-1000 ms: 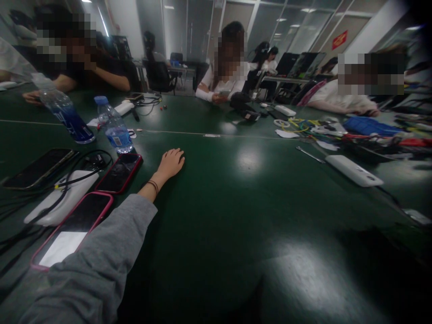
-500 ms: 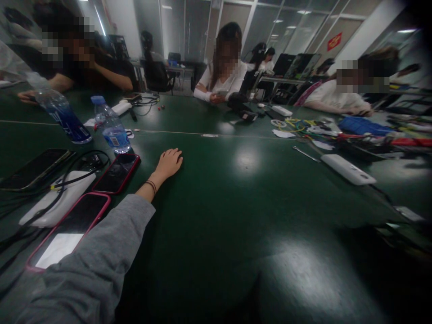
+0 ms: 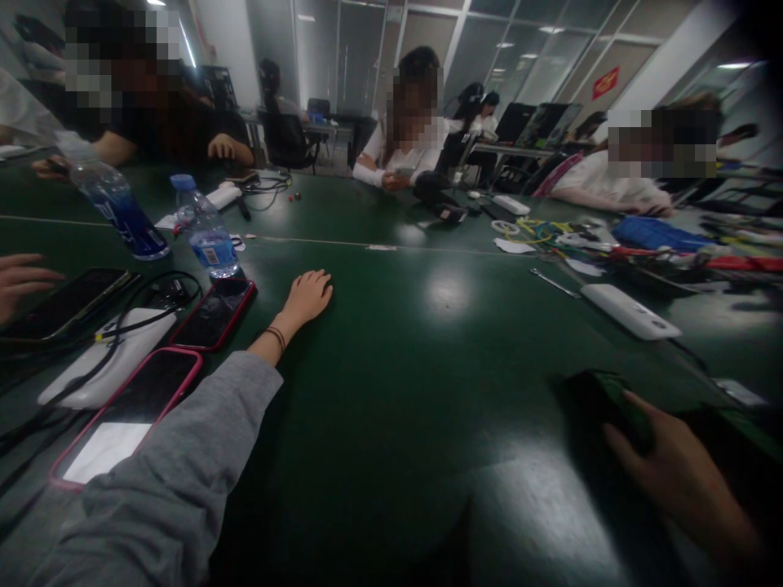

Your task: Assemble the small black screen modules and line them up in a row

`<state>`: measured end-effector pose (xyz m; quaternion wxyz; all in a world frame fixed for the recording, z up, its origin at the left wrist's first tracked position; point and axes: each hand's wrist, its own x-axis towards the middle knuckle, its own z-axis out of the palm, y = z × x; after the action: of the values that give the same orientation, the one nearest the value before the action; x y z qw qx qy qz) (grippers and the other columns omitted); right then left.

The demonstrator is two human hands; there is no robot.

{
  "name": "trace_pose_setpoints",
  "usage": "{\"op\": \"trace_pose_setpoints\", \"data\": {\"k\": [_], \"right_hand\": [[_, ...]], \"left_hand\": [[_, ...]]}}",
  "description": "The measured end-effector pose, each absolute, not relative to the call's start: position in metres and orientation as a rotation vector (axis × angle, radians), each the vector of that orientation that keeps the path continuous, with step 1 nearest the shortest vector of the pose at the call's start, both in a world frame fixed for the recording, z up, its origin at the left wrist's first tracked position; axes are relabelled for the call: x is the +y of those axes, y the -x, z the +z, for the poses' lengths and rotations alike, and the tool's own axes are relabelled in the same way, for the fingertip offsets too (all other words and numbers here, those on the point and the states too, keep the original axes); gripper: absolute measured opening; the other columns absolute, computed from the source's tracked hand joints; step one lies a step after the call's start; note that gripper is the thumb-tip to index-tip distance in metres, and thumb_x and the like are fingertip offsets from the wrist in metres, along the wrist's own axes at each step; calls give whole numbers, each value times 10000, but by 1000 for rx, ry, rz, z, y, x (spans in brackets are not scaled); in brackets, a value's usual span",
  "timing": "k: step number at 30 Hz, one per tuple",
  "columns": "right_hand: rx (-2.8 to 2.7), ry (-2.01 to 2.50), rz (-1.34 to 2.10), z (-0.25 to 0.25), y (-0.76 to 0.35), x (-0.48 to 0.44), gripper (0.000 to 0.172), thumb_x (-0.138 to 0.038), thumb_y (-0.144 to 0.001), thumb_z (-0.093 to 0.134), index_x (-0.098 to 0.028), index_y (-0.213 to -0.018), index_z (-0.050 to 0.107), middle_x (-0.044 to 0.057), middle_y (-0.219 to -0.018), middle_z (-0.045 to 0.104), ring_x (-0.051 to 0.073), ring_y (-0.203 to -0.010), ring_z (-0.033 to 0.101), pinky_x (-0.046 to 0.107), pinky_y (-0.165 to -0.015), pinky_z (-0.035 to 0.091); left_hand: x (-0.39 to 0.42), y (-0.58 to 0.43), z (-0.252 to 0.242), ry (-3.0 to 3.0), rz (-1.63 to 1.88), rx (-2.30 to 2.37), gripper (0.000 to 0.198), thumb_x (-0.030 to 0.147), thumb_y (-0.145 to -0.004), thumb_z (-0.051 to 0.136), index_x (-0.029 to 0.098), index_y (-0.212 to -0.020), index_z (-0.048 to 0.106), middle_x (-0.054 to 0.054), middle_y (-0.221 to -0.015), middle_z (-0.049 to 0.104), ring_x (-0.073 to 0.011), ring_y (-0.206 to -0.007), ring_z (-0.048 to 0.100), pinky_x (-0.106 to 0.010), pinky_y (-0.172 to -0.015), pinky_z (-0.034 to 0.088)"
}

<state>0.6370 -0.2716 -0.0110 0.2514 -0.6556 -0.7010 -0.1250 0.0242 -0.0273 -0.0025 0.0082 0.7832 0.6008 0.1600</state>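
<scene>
My left hand (image 3: 307,295) rests palm down on the green table (image 3: 391,391), fingers stretched forward and holding nothing. A dark band circles its wrist, below a grey sleeve. To its left lie a red-rimmed phone (image 3: 214,315) and a pink-rimmed phone (image 3: 138,408). Low on the right, my right hand (image 3: 670,452) grips a dark oblong object (image 3: 612,403), thumb on the near side. The object is held just over or on the table; I cannot tell which. Shadow and blur hide its exact kind.
A clear water bottle (image 3: 208,232) and a blue-labelled bottle (image 3: 122,208) stand at left, near a white power bank (image 3: 110,359) and cables. Another person's hand (image 3: 24,281) reaches in there. A white power strip (image 3: 630,311), a wrench (image 3: 554,282) and tangled wires lie right. People sit across.
My right hand has come into view at the lower right with the dark oblong object. Another person's hand has appeared at the left edge. My left hand has stayed put.
</scene>
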Motion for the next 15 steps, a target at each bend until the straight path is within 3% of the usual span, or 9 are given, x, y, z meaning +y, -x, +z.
{"op": "trace_pose_setpoints", "data": {"k": [3,6,11,15], "right_hand": [[-2099,1573,-146,3,-550,-229,681,-602,-1024,474,-285,-1623,413,252,-1195,677,441,-1050,704,633,-888,604],[-2293,1351,158,20,-444,-180,626,-449,-1047,469,-242,-1630,374,195,-1395,591,388,-1263,624,639,-1098,528],[-2368,1268,181,32,-314,-108,644,-332,-1020,470,-169,-1634,360,222,-1487,502,402,-1385,503,641,-1163,464],[-2337,1338,-4,45,-308,-93,689,-429,-1050,540,-155,-1650,340,241,-1621,365,432,-1508,352,649,-1211,385]], "left_hand": [[-27,-24,-3,-2455,512,1868,502,371,-1109,375,169,-1530,560,-133,-1631,518,-301,-1526,444,-516,-1274,351],[-27,-24,-3,-2460,511,1870,499,371,-1109,378,174,-1530,560,-130,-1629,521,-302,-1525,446,-518,-1272,352],[-32,-27,3,-2463,488,1913,472,353,-1106,395,203,-1516,575,-123,-1621,532,-296,-1505,471,-513,-1260,367],[-35,-30,7,-2455,467,1918,466,348,-1105,402,212,-1515,577,-118,-1617,537,-295,-1501,475,-504,-1256,376]]}}
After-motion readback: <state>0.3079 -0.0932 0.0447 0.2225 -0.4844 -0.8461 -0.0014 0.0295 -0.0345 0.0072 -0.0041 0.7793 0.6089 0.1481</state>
